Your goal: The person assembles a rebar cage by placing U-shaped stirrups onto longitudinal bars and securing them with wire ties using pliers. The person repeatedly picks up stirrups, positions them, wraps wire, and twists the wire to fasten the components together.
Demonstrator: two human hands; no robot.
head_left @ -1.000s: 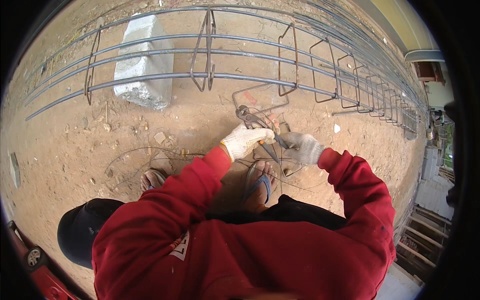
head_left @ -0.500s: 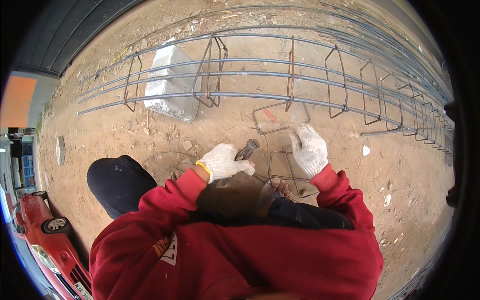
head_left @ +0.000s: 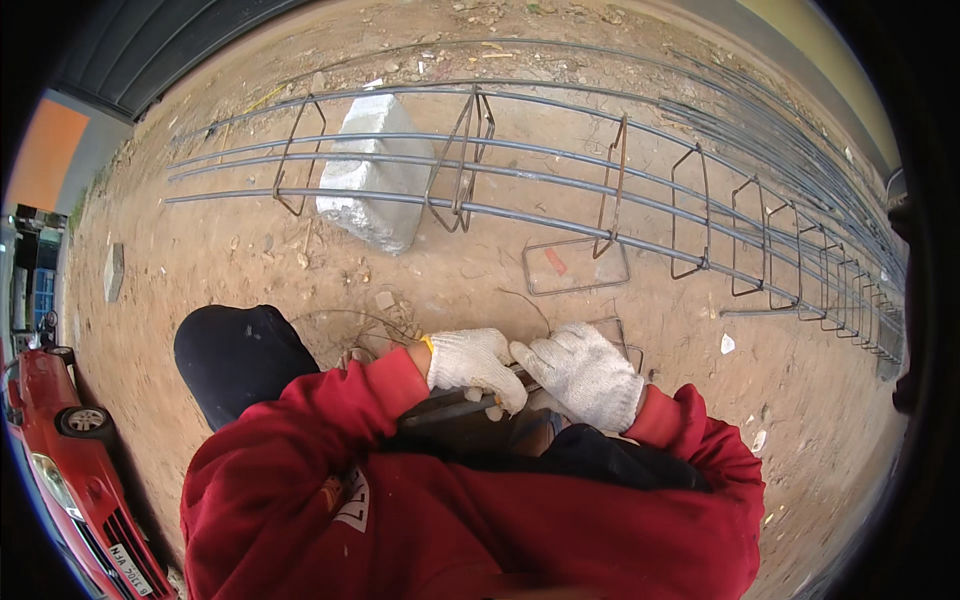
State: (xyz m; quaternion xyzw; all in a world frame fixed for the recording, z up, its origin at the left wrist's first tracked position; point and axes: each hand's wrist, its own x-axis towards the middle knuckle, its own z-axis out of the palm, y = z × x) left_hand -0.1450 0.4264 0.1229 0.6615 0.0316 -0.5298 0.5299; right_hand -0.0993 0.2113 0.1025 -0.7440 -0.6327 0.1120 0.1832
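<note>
Both my hands wear white knit gloves and meet in front of my body. My left hand (head_left: 475, 368) is closed, with dark metal bars (head_left: 450, 408) showing beneath its fingers; these look like the handles of the pincers it held earlier, and their jaws are hidden. My right hand (head_left: 585, 372) has its fingers pressed together, its tips touching or nearly touching the left. What it pinches cannot be made out. A thin wire (head_left: 530, 303) curves up from between the hands. Partly behind the right hand lies a bent steel stirrup (head_left: 640, 357).
A long rebar cage (head_left: 540, 205) with several stirrups crosses ahead, its left part propped on a white concrete block (head_left: 375, 215). A rectangular stirrup (head_left: 578, 291) lies on the dirt. Loose rebars (head_left: 780, 115) are at the far right. A red car (head_left: 75, 450) stands at left.
My right hand has come down and left to meet my left hand. The left hand has turned, shifting slightly right and down, and the pincers' jaws have gone out of sight. The view has shifted.
</note>
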